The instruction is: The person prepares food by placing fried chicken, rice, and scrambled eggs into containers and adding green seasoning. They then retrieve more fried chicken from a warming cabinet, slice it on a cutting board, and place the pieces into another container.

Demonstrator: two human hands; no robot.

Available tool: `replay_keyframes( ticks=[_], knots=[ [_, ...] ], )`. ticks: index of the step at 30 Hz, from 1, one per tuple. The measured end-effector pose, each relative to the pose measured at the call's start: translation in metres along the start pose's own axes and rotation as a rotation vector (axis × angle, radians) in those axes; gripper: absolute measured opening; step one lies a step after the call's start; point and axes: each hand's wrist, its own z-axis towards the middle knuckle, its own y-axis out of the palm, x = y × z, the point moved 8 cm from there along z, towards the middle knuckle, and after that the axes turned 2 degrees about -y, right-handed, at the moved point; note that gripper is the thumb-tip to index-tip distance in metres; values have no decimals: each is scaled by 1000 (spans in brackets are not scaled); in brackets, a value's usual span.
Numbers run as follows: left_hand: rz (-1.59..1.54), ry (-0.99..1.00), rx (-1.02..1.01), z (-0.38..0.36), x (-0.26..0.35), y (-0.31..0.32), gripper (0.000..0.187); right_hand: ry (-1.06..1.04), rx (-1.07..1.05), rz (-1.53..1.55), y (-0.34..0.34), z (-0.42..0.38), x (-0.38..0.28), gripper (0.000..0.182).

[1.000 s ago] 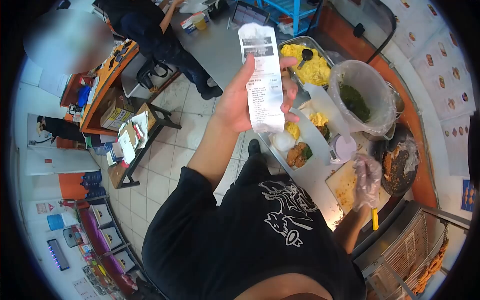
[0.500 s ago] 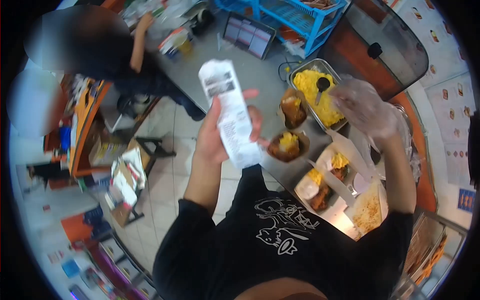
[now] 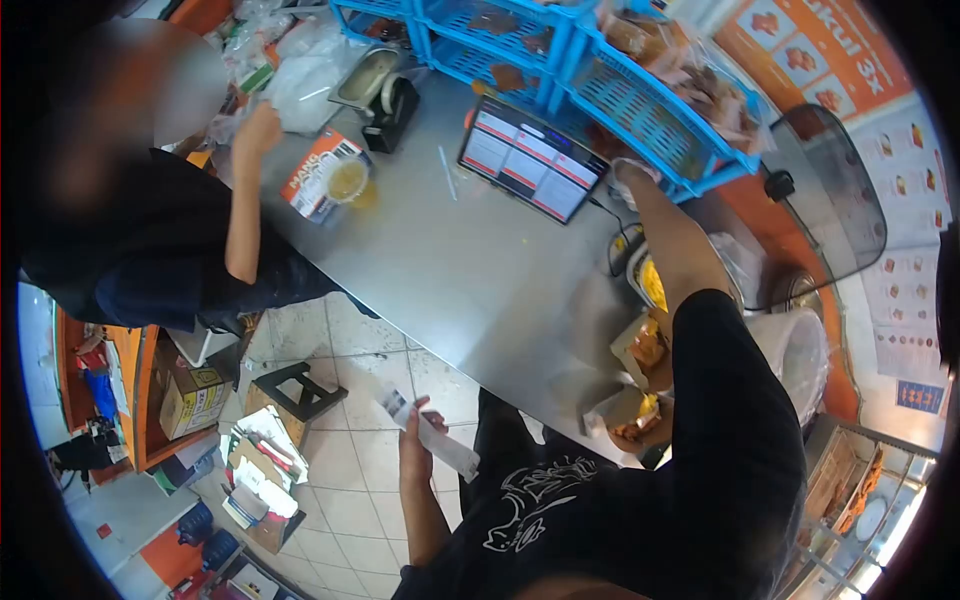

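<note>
My left hand [image 3: 414,450] is closed around a long white paper receipt [image 3: 452,452], low over the floor beside the counter's front edge. My right arm stretches across the counter, and my right hand [image 3: 630,183], in a clear plastic glove, is at the right end of the tablet [image 3: 535,155], below the blue rack. Its fingers are too hard to make out. Under that arm, a metal tray of yellow scrambled egg [image 3: 653,284] is partly hidden. Two open paper boxes of fried food with egg, one farther back [image 3: 645,348] and one nearer me [image 3: 630,432], stand by my sleeve.
Blue plastic racks [image 3: 665,115] holding bagged items line the back of the steel counter [image 3: 450,280]. A lidded cup [image 3: 347,180] stands on an orange-and-white packet [image 3: 312,180]. A co-worker's forearm [image 3: 244,215] is at the left. A dark stool [image 3: 298,388] stands on the tiled floor.
My left hand has lowered the receipt toward the floor side. My gloved right hand has gone from above the egg tray to the tablet's right end. The view has shifted.
</note>
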Motion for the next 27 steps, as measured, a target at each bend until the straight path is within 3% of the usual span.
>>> replay_keyframes(
  ticks=[5, 8, 9, 10, 13, 15, 17, 19, 21, 23, 25, 27],
  knots=[
    [166, -104, 261, 13, -67, -136, 46, 151, 6, 190, 2, 2, 6, 33],
    [-287, -243, 328, 15, -167, -230, 39, 239, 14, 420, -1, -31, 24, 36],
    [-203, -404, 489, 2, -198, -259, 42, 256, 20, 482, -4, -45, 26, 38],
    [-119, -436, 470, -13, -215, -274, 42, 264, 34, 531, -9, -61, 25, 39],
    [-119, -685, 565, -41, -245, -284, 45, 172, 207, 710, -84, -139, -20, 36],
    [-134, -657, 423, -43, -240, -271, 48, 132, 192, 625, -109, -173, -22, 36],
    [-150, -632, 461, -41, -233, -262, 50, 68, 183, 537, -137, -173, -43, 37],
    [-147, -615, 502, -43, -230, -264, 51, -86, 211, 1042, -162, -176, -76, 36],
    [-218, -575, 437, -29, -223, -263, 53, -222, 110, 1357, -173, -162, -134, 29],
    [-189, -531, 435, -27, -203, -257, 54, -449, -157, 1275, -160, -132, -192, 27],
    [-156, -479, 435, -23, -189, -254, 54, -314, -502, 1281, -132, -111, -257, 27],
    [-257, -386, 459, -16, -183, -262, 54, -647, 6, 268, -110, -42, -290, 28]
  ],
)
